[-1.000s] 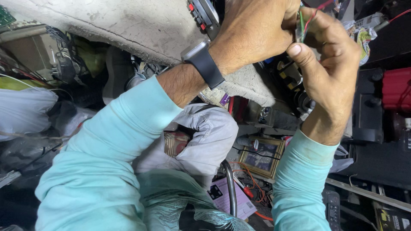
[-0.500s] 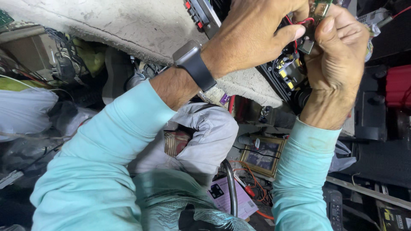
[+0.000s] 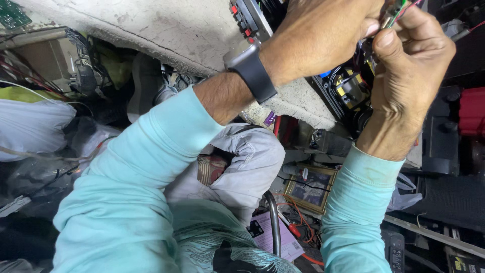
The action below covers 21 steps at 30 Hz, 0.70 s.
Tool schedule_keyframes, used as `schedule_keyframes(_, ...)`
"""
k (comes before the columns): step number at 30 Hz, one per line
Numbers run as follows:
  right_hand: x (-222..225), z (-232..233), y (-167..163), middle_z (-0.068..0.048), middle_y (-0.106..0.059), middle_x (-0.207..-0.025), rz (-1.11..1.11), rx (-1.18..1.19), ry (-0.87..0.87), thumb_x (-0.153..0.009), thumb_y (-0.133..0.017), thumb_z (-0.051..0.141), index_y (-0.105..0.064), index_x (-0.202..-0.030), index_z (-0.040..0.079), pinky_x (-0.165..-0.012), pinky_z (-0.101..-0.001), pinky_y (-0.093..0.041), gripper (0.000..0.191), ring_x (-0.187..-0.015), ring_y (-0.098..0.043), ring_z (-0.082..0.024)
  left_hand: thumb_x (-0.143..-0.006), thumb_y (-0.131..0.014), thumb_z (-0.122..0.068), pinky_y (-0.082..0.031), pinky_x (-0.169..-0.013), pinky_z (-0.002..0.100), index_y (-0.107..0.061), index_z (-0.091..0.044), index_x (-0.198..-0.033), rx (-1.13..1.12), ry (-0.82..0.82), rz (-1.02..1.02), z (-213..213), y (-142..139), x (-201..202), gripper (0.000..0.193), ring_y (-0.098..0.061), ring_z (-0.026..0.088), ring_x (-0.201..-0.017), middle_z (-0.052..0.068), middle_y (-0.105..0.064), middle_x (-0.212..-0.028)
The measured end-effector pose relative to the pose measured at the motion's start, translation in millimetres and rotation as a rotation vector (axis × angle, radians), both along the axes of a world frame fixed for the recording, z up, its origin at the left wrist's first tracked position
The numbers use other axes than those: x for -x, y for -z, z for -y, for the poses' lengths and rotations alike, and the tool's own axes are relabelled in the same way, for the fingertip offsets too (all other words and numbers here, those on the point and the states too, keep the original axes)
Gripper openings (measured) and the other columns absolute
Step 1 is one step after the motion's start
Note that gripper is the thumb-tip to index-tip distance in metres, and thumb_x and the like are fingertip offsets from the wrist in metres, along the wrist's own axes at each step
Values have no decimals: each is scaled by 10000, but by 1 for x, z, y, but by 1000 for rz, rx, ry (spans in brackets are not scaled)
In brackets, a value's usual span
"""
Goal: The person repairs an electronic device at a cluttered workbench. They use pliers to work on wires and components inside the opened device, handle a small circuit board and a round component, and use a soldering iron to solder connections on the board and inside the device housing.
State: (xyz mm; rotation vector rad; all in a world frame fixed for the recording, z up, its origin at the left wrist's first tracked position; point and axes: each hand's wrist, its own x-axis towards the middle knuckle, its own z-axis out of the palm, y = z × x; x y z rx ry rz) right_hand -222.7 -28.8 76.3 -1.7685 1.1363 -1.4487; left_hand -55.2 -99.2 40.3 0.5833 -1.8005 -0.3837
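Both your left hand (image 3: 323, 38) and right hand (image 3: 409, 65) pinch shut on the small green circuit board (image 3: 396, 10); its red wires look unfinished, the work midway.

Hands: 2, the left hand (image 3: 323, 38) and right hand (image 3: 409, 76). Wristbands: 1 black wristband (image 3: 251, 72). Also 1 small green circuit board (image 3: 395, 11), 1 framed picture (image 3: 309, 188), 1 purple card (image 3: 275, 233).
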Motion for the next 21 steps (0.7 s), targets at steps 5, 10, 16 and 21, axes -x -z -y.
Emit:
schedule_keyframes(5,-3,0,-5,-151,-770,-1166,-15,5,-36,-932,-931,200,-691,-1306,-81,-925,-286,-635,527,-973,-757,-169,-847,-735,-221,-517,-472,411,-704,-64,-895,25,30,66,6,-7,5,166,-710,251,-603,102,-705,-696)
schedule_keyframes(10,-7,-1,-9,-173,-757,-1136,8,13,-32,-1019,-894,140,-688,-1325,-110,-921,-281,-609,446,-971,-737,-183,-917,-681,-184,-502,-494,414,-701,-91,-869,-32,107,6,5,-12,4,106,-687,227,-561,90,-688,-668)
schedule_keyframes(16,-20,2,-9,-132,-771,-1131,-70,59,42,-1061,-821,234,-717,-1295,-72,-880,-271,-594,399,-963,-733,-164,-840,-661,-62,-476,-490,436,-671,-57,-857,166,-68,-105,-3,-5,6,21,-657,254,-547,99,-660,-657)
schedule_keyframes(21,-19,0,-6,-58,-750,-1118,-260,144,49,-1060,-796,341,-688,-1319,-35,-880,-242,-577,469,-981,-688,-108,-817,-670,-69,-469,-512,468,-669,-51,-881,120,-74,-6,-1,-3,6,67,-677,286,-596,122,-672,-693)
